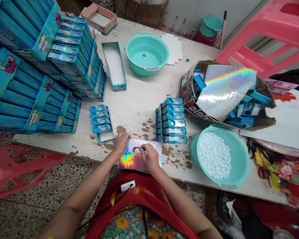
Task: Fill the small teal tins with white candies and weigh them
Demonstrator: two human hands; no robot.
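Note:
A shiny holographic sheet (129, 160) with pale strips along its upper part lies at the table's front edge. My left hand (121, 144) is closed on its upper left corner, fingers curled. Over the sheet, the thumb and fingers of my right hand (151, 158) pinch a small curved sticker (137, 150), which lifts at the row of strips. Beyond the sheet, to the right, a display tray (159, 122) holds several slim blue candy boxes (174, 116) with round openings. To the left, a smaller tray (106, 136) carries several like boxes (99, 120).
Blue display boxes (40, 99) are stacked high at left. An open blue tray (114, 66) and a turquoise basin (147, 54) stand at the back. Right are a carton (189, 86) of blue boxes under a shiny sheet (224, 89) and a basin (242, 166) of white candies (214, 154).

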